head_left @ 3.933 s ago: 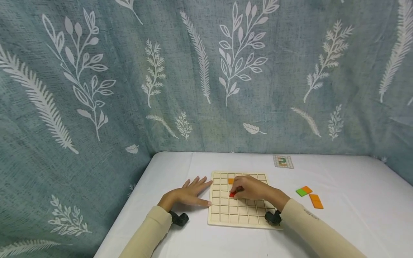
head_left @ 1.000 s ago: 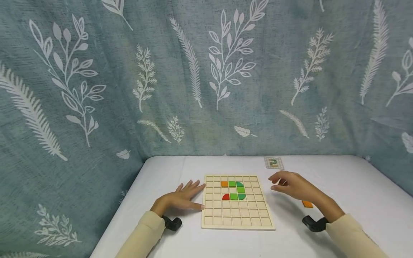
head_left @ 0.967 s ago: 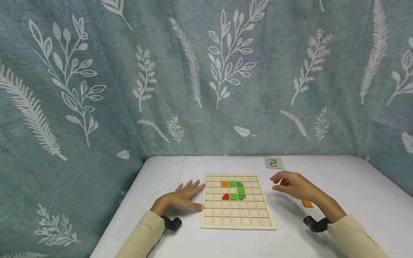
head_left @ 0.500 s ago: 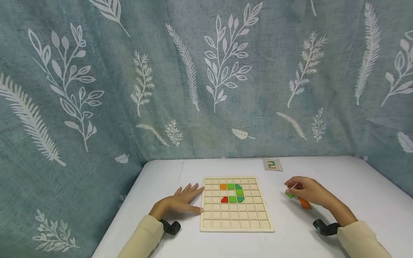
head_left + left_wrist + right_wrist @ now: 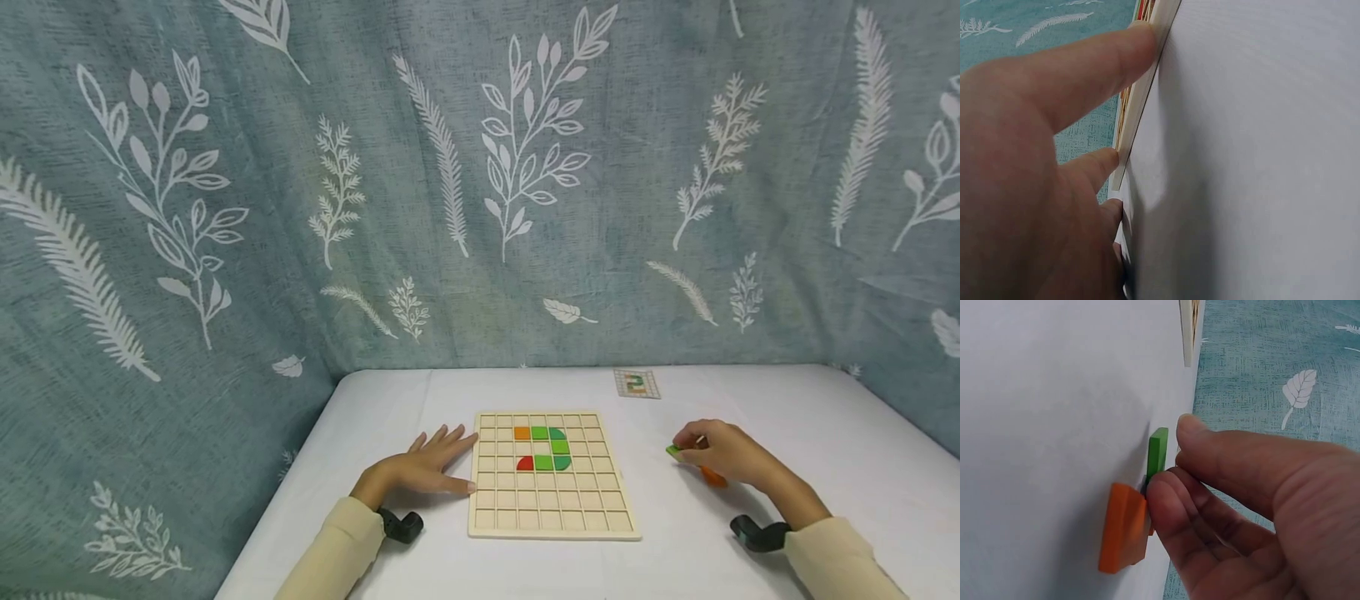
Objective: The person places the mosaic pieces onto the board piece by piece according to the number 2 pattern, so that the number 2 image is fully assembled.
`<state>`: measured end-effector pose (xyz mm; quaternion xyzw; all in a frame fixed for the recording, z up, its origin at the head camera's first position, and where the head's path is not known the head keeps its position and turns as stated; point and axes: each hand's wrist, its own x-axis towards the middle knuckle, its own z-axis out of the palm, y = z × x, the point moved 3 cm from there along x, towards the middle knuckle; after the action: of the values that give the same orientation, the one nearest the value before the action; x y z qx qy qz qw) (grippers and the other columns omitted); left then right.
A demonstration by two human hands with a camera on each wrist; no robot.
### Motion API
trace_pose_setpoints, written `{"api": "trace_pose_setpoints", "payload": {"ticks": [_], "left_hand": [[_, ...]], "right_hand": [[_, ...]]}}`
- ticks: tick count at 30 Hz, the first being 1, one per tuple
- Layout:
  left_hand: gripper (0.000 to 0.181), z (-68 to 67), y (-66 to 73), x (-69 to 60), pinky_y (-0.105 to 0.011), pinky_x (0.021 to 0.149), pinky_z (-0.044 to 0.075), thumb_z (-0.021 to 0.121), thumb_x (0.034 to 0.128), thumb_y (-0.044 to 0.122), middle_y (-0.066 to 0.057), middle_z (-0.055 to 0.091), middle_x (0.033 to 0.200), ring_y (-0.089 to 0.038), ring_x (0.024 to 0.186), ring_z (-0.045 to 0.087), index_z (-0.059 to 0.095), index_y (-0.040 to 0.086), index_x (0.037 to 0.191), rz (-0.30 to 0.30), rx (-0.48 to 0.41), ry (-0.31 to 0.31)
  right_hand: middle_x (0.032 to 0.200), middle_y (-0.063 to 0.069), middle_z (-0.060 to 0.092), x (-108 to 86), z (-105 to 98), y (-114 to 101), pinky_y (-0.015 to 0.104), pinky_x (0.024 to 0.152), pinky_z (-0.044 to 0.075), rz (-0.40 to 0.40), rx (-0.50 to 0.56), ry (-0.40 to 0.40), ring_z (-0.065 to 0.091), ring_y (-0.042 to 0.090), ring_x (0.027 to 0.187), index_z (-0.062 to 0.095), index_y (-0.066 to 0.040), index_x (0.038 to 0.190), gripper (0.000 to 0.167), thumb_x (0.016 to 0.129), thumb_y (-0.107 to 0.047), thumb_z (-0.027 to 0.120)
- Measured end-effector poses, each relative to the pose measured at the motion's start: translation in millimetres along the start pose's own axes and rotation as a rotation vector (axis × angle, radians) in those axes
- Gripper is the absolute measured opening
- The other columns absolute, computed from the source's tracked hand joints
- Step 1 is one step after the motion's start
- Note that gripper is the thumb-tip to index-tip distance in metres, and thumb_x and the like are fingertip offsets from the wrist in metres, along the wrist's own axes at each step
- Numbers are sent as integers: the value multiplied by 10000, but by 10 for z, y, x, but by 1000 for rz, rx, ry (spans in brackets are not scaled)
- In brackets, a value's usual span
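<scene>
My left hand (image 5: 420,468) lies spread at the left edge of the wooden grid board (image 5: 551,508), thumb and a fingertip touching its rim. On the board, orange, green, teal and red tiles form a hooked shape, including a red rounded tile (image 5: 525,463). To the right of the board, my right hand (image 5: 723,450) has its fingers curled at a green-and-orange tile (image 5: 1157,450), apparently pinching it; fingers hide much of the tile. Just beside it, an orange tile (image 5: 1121,528) lies on the table, partly under the hand in the head view.
A small pattern card (image 5: 637,384) lies behind the board, toward the back of the white-covered table (image 5: 420,567). A patterned blue-green curtain (image 5: 435,208) hangs at the back and left. Both wrists wear black cameras.
My right hand has left the red tile on the board and gone right, down to the green-and-orange tile, whose green end has shifted slightly left. My left hand stays at the board's edge.
</scene>
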<state>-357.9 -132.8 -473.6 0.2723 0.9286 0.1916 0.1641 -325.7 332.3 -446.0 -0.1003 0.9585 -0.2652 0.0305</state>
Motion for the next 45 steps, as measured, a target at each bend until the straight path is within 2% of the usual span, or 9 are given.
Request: {"api": "trace_pose_setpoints", "payload": {"ticks": [7,12,19,28,37,45], "left_hand": [[934,-11,-8,-14,-590,1242,-20,584,870,675,-59,91,1700,-328,1573,-5,186,275,1614,-3,3,-1],[939,-7,-6,-11,-590,1243,-10,585,867,684,-56,87,1700,-322,1574,-5,182,283,1614,4,-1,0],[958,14,-16,-11,-597,1240,-20,583,848,713,-65,97,1699,-329,1573,0,195,284,1612,8,-4,-5],[938,19,-20,11,-586,1245,5,600,866,665,-59,102,1698,-327,1573,8,190,275,1613,-7,11,-3],[926,-18,0,-5,-587,1244,-7,591,871,666,-55,91,1699,-327,1573,-1,188,287,1613,-4,9,2],[928,3,-2,-1,-588,1244,-8,593,869,670,-55,87,1699,-328,1573,-4,186,292,1613,-9,3,-7]], "right_hand": [[967,43,681,20,35,3,409,774,542,-22,-35,39,620,194,885,718,-29,1036,227,870,-175,768],[967,56,682,21,34,16,438,784,546,-5,-34,34,630,212,899,714,-10,1042,275,860,-205,781],[899,50,670,29,81,-5,358,711,511,12,-71,65,577,162,800,705,8,1033,304,859,-228,785],[900,98,673,70,114,-18,403,713,530,43,-111,102,586,202,796,696,50,1032,356,856,-244,790],[846,69,662,85,144,-51,386,684,514,-12,-122,137,582,187,764,695,39,977,236,862,-153,769],[828,71,645,66,158,-138,328,633,474,0,-112,110,537,178,721,696,47,970,187,842,-80,750]]}}
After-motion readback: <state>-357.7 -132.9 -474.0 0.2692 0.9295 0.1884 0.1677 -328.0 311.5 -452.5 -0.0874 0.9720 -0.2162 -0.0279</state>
